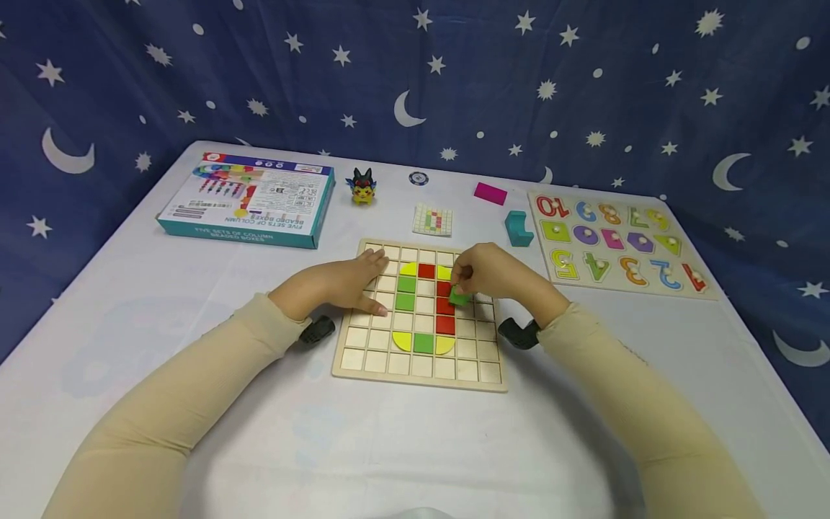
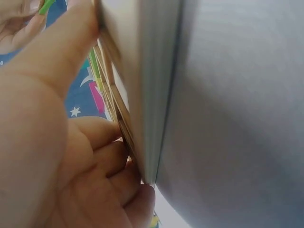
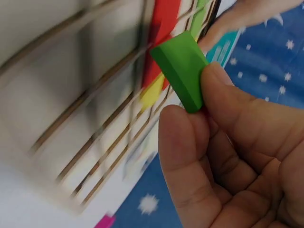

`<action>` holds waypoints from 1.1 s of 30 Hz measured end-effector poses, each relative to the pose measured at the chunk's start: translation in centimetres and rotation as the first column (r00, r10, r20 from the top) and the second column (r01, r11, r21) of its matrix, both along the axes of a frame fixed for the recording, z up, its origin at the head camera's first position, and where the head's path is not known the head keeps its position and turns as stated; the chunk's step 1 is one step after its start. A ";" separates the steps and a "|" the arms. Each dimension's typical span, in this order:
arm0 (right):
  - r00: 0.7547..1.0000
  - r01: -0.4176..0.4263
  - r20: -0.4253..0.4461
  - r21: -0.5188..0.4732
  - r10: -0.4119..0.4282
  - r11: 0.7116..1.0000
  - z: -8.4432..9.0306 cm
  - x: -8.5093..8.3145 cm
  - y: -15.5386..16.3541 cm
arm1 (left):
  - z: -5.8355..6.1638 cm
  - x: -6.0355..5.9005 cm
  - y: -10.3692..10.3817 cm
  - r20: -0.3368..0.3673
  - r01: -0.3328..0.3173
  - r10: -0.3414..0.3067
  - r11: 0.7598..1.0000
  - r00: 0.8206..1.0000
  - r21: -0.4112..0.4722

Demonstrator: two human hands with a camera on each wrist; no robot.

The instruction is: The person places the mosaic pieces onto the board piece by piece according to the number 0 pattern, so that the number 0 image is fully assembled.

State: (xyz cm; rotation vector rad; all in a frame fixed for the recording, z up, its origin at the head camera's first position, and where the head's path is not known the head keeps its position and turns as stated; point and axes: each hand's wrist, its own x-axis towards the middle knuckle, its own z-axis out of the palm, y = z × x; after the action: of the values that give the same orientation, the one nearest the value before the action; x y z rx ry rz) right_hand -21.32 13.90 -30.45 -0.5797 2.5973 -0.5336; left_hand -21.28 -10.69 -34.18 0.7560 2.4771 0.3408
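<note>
1. Right hand (image 1: 496,277) pinches green tile (image 3: 180,71) just above grid board (image 1: 363,359), beside the red column.
2. Left hand (image 1: 337,285) flat, fingers straight, steadying board.
3. Square tile to its cell, lower flat, press.

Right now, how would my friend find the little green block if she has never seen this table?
Start at the wooden grid board in the middle of the white table. Look at its right side, beside the column of red squares, where the right hand is. The green block is pinched in that hand's fingers just above the board, while every other green piece lies flat in a square.
</note>
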 end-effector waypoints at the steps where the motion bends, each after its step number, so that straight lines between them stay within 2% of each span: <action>1: 1.000 -0.014 0.005 0.000 0.014 1.000 0.0 0.1 -0.6 | 0.0 0.0 0.0 0.000 0.000 0.000 1.000 1.000 -0.001; 8: 0.990 -0.138 0.015 -0.015 0.139 0.990 -0.5 0.4 -3.9 | 0.1 0.0 0.0 -0.005 0.009 -0.009 1.000 1.000 -0.002; 18: 0.970 -0.239 0.040 -0.032 0.240 0.970 -1.8 0.7 -6.4 | 0.2 0.1 -0.1 -0.019 0.020 -0.020 1.000 1.000 0.003; 33: 0.967 -0.253 0.043 0.007 0.252 0.968 -2.1 1.2 -7.2 | 0.3 0.2 0.0 -0.018 0.032 -0.032 0.999 0.999 0.006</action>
State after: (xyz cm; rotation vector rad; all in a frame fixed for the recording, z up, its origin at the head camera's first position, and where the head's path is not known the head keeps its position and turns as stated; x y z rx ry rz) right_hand -20.12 6.72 -32.54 -0.8703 2.4367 -0.4400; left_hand -21.12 -10.65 -33.91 0.8035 2.4794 0.3319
